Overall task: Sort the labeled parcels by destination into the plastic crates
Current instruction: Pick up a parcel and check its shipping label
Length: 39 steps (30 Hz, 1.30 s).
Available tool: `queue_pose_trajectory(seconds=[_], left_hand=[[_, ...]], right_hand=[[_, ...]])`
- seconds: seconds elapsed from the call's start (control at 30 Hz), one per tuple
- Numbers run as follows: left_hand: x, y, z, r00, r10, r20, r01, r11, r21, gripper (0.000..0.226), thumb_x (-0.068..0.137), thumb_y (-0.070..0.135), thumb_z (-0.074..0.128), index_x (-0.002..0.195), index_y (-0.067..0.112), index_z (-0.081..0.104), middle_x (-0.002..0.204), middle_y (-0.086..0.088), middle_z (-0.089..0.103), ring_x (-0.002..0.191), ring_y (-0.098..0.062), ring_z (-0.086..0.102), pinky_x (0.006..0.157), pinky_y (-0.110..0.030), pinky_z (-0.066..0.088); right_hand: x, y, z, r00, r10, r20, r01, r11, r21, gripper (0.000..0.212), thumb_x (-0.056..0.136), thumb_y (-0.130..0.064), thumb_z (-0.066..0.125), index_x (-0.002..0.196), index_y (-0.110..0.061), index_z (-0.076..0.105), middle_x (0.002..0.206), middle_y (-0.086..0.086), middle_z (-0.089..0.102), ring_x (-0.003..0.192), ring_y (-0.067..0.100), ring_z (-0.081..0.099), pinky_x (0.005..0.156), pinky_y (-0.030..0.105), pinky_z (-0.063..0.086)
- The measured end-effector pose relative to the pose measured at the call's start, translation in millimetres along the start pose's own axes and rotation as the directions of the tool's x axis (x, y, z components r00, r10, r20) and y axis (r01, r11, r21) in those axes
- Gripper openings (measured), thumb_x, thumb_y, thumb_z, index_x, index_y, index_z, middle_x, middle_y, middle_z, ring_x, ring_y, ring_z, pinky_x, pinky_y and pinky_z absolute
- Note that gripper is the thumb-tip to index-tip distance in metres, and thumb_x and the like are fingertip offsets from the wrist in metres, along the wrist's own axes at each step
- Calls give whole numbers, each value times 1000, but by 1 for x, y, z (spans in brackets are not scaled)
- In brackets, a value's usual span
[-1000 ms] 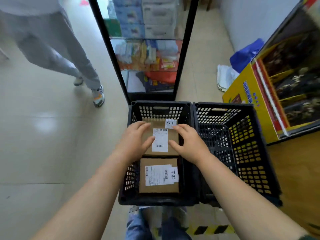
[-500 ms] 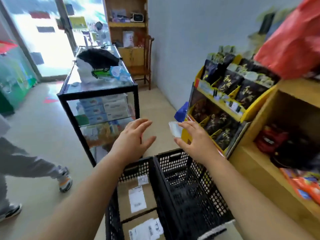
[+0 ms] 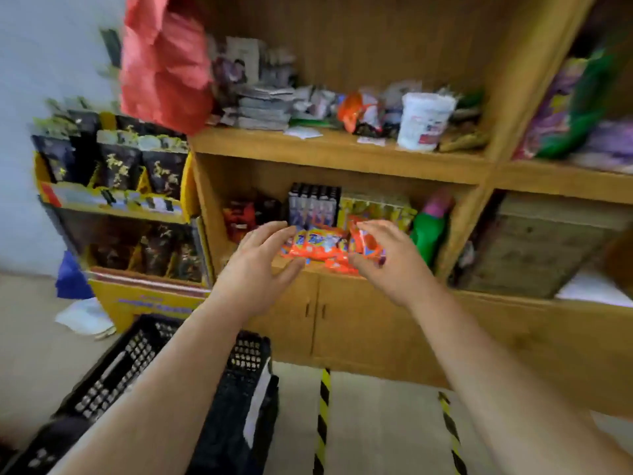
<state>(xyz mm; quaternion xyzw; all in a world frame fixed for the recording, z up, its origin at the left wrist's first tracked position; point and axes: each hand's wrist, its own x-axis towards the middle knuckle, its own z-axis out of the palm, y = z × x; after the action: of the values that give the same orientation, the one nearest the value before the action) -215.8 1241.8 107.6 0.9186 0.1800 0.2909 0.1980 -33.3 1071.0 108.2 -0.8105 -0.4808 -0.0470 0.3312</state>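
No parcel shows at this moment, so the sorting goods lie out of view. What does show of the task is the black plastic crates on the floor at lower left, their lattice walls partly hidden under the left forearm. Both hands are raised in front of the wooden shelf. The left hand is wide, with its fingers spread and nothing in it. The right hand is also spread and loosely curved, and looks empty. It overlaps the orange packets on the lower shelf, and the blur does not let me tell whether it touches them. A green bottle stands just beside those packets, and a white tub sits on the shelf above. Judging from the task alone, a labeled parcel is probably light and fairly stiff. It likely handles best with 2 hands on opposite edges and the label kept face up so the destination reads. The crates look rigid and open-topped, so a parcel can probably be lowered in flat, not dropped.
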Motion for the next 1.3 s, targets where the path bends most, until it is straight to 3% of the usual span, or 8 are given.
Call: queue_pose_trajectory(seconds=[0.27, 0.37, 0.6, 0.77, 0.97, 1.07, 1.2, 1.3], left_hand=[[68, 160, 120, 909, 364, 205, -329, 926, -186, 66, 87, 57, 52, 136, 14, 57, 140, -6, 52, 132, -23, 46, 114, -34, 32], [82, 220, 161, 864, 443, 241, -390, 890, -237, 65, 87, 54, 52, 140, 17, 52, 144, -2, 48, 136, -21, 41, 116, -39, 32], [98, 349, 261, 741, 601, 301, -517, 796, -315, 59, 95, 53, 51, 148, 30, 39, 152, 11, 35, 142, -11, 28, 118, -33, 23], [99, 441, 323, 596, 735, 323, -581, 673, -458, 56, 94, 51, 54, 145, 28, 45, 149, 10, 40, 140, -12, 33, 117, -32, 26], [86, 553, 399, 381, 878, 290, -591, 472, -653, 55, 94, 46, 58, 143, 23, 48, 147, 8, 42, 136, -11, 35, 113, -24, 24], [77, 611, 429, 276, 928, 248, -549, 364, -752, 54, 94, 41, 60, 143, 22, 49, 147, 8, 41, 137, -12, 35, 117, -34, 28], [65, 684, 460, 154, 973, 170, -490, 225, -842, 54, 95, 43, 57, 144, 26, 46, 147, 12, 38, 138, -7, 29, 113, -25, 25], [46, 726, 479, 48, 991, 126, -446, 134, -885, 55, 95, 45, 57, 145, 27, 44, 148, 14, 37, 138, -6, 29, 114, -32, 31]], right_hand=[[-106, 115, -136, 917, 284, -281, -326, 938, -117, 61, 91, -51, 63, 144, -24, 50, 146, -4, 44, 136, 15, 39, 110, 26, 29], [-141, 156, -176, 876, 353, -330, -415, 899, -139, 61, 92, -53, 61, 147, -30, 45, 150, -9, 38, 139, 10, 32, 110, 26, 28], [-227, 235, -250, 745, 475, -468, -578, 810, -99, 62, 90, -53, 63, 145, -28, 48, 146, -9, 42, 137, 10, 35, 111, 27, 32], [-294, 276, -303, 584, 558, -590, -720, 691, -59, 62, 87, -52, 66, 142, -27, 51, 143, -7, 45, 135, 14, 38, 113, 30, 32], [-371, 305, -353, 351, 636, -687, -882, 471, -14, 62, 88, -53, 64, 143, -28, 50, 144, -8, 45, 135, 11, 38, 113, 31, 33], [-404, 310, -377, 224, 642, -733, -933, 358, 28, 62, 88, -49, 68, 143, -26, 50, 143, -6, 46, 135, 12, 40, 112, 28, 32], [-441, 313, -409, 59, 603, -796, -975, 205, 84, 61, 87, -51, 67, 142, -28, 52, 142, -7, 48, 132, 12, 42, 111, 29, 35], [-471, 311, -417, -43, 562, -826, -982, 129, 139, 63, 84, -58, 64, 138, -28, 56, 138, -6, 52, 130, 14, 45, 111, 35, 38]])
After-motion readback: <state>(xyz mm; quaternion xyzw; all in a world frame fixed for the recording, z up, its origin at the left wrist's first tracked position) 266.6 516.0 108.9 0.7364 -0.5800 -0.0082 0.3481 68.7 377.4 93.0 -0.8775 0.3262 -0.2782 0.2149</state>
